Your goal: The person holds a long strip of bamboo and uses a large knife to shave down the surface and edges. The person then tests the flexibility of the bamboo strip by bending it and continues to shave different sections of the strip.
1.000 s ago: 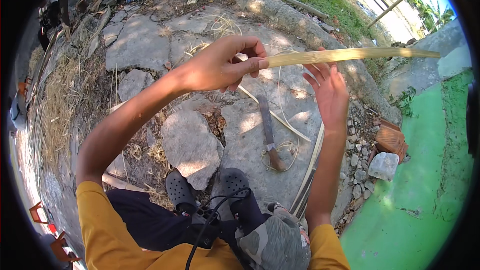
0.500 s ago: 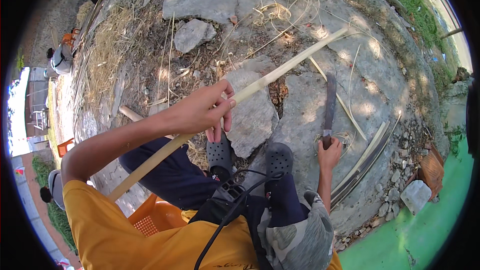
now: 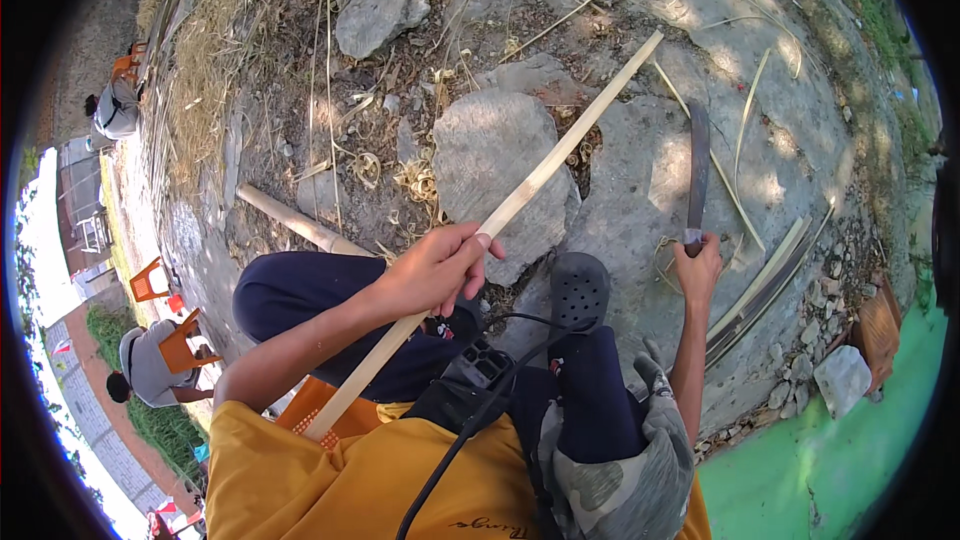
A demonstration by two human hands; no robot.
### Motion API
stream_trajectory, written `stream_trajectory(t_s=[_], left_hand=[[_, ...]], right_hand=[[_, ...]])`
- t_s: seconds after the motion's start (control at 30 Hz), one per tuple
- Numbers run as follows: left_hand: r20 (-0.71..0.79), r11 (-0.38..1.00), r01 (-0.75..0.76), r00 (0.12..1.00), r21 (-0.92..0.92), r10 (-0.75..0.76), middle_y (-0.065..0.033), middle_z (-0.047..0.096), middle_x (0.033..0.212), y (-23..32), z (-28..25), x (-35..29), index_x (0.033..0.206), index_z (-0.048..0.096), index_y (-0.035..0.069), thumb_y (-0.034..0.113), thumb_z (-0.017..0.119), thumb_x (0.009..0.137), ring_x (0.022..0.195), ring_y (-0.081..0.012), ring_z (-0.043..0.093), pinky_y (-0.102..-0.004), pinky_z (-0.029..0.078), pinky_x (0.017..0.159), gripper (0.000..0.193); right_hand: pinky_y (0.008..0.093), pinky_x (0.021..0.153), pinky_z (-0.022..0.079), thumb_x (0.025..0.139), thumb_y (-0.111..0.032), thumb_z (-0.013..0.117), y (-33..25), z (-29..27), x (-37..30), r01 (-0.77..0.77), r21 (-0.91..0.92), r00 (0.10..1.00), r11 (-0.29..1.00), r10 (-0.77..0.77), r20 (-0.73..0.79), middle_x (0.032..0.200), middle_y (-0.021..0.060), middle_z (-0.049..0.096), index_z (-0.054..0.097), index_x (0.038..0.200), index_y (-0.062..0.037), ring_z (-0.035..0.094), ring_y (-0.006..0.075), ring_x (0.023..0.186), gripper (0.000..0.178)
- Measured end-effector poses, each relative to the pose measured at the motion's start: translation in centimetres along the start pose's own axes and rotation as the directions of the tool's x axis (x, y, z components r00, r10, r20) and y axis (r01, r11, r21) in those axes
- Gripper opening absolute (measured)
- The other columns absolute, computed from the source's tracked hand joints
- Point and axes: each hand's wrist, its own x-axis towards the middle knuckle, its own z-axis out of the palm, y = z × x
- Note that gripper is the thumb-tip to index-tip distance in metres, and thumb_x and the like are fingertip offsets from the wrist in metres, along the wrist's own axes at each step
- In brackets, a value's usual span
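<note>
A long pale bamboo strip [image 3: 575,143] runs slantwise from beside my waist up over the stone slab. My left hand [image 3: 445,265] is closed round its middle, thumb along its top. Its far end sticks out free above the ground; the near end reaches the orange seat by my shirt. In my right hand [image 3: 699,265], off to the right, is a machete [image 3: 698,168], gripped by the handle with its dark, slightly curved blade pointing away from me. The blade is apart from the strip. Thin split strips [image 3: 735,202] lie beside and under the blade.
A bundle of pale and dark strips [image 3: 765,285] lies right of my right forearm. Curly shavings [image 3: 415,180] and a loose rock [image 3: 382,20] are ahead. A round pole [image 3: 300,222] lies by my left knee. Rubble [image 3: 800,370] edges the green ground. People sit far left.
My left hand has come nearer my body, and the strip has shifted with it. My right hand and the machete appear farther right and higher. The whole view has shifted somewhat.
</note>
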Motion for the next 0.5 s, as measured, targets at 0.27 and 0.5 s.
stream_trajectory(t_s=[0.27,0.5], left_hand=[[0.231,0.862,0.254,0.959,-0.44,-0.164,0.0026,0.039,0.074,-1.8,0.8,3.3,0.104,0.049,0.007,0.03,0.041,0.109,0.054,-0.007,0.042,-0.0231,0.04,0.042,0.025],[0.148,0.962,0.061,0.989,-0.268,-0.021,0.0032,0.039,0.069,-3.9,1.6,5.3,0.105,0.049,0.004,0.032,0.035,0.112,0.054,-0.0079,0.047,-0.0243,0.048,0.046,0.032]], right_hand=[[0.0281,0.043,0.036,0.092,-0.014,0.063,0.3,-1.1,0.4,-0.208,0.573,0.969,0.793,0.088,0.23,0.06,0.001,0.051,0.053,0.101,-0.0027,0.047,0.0093,0.045,0.018],[0.0251,0.042,0.036,0.095,-0.029,0.07,-6.4,-4.3,-6.7,-0.267,0.688,0.948,0.675,0.055,0.314,0.061,-0.0001,0.053,0.057,0.097,-0.0053,0.048,0.0076,0.046,0.027]])
